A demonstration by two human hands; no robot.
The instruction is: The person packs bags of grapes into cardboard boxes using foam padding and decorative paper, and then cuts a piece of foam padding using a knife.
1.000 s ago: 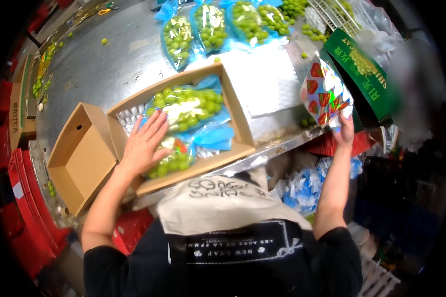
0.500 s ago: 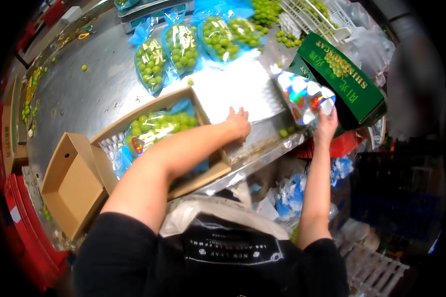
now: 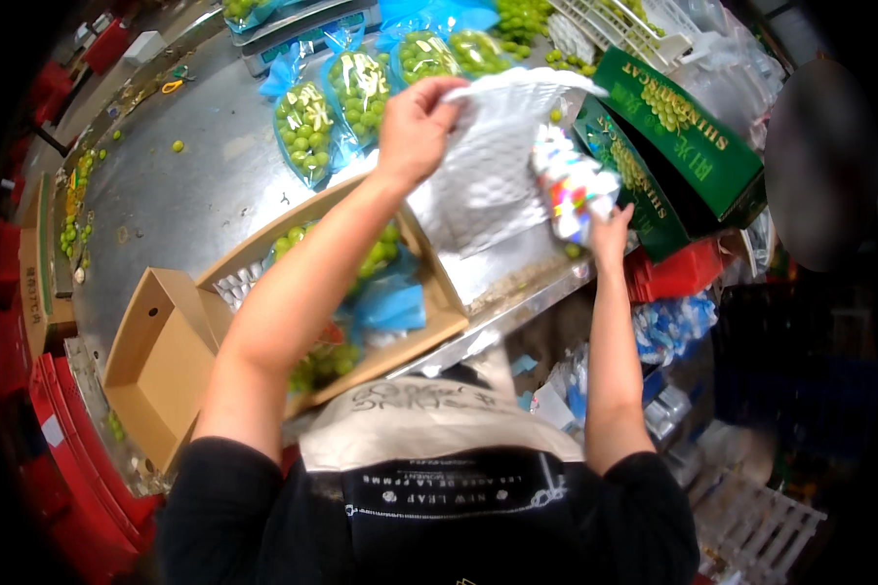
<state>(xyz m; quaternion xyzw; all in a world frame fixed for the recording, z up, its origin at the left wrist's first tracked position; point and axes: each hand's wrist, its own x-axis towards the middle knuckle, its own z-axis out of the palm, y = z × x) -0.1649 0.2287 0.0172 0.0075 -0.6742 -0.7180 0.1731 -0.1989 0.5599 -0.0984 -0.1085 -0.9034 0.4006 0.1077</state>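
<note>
Raised over the metal table, my left hand (image 3: 418, 135) pinches the top edge of a white foam net sheet (image 3: 493, 166), which hangs down from it. Farther right, my right hand (image 3: 610, 237) grips a shiny, multicoloured foil piece (image 3: 573, 187); whether it is a sheet or a bag cannot be made out. My left forearm crosses an open cardboard box (image 3: 437, 261) and hides part of it. Inside the box lie bagged green grapes (image 3: 380, 252), blue film (image 3: 390, 306) and white foam padding.
Bags of green grapes (image 3: 304, 132) lie behind the box, near a scale (image 3: 307, 37). An open green carton (image 3: 688, 136) stands right, below a white basket (image 3: 626, 21). Loose grapes (image 3: 80, 210) line the table's left edge. A red bin (image 3: 88, 468) is at lower left.
My left hand has lifted the foam sheet off the table, moving up and left. My right hand has moved slightly left and nearer with the foil piece. More of the box's contents show.
</note>
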